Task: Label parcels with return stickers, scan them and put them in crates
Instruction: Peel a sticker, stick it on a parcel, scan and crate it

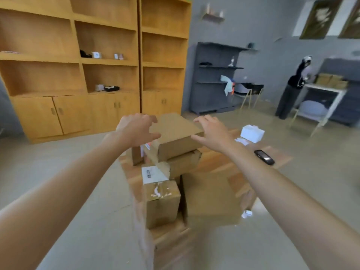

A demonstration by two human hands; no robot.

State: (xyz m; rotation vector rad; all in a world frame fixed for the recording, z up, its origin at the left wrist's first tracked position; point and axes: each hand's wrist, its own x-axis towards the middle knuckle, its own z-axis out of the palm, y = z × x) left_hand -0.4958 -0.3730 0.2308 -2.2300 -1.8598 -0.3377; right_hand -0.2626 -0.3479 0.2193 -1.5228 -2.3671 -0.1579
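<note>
In the head view, the topmost parcel (176,133) of a stack on the wooden table (218,160) is flanked by the left hand (136,131) and right hand (211,133), fingers spread and curved, nothing yet grasped. A pick-up seems in hand; next, both sides must be gripped before labelling and scanning with the scanner (264,157).

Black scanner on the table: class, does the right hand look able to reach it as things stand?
Probably yes. The black scanner lies uncovered on the table beside the right forearm, and the right hand holds nothing.
</note>
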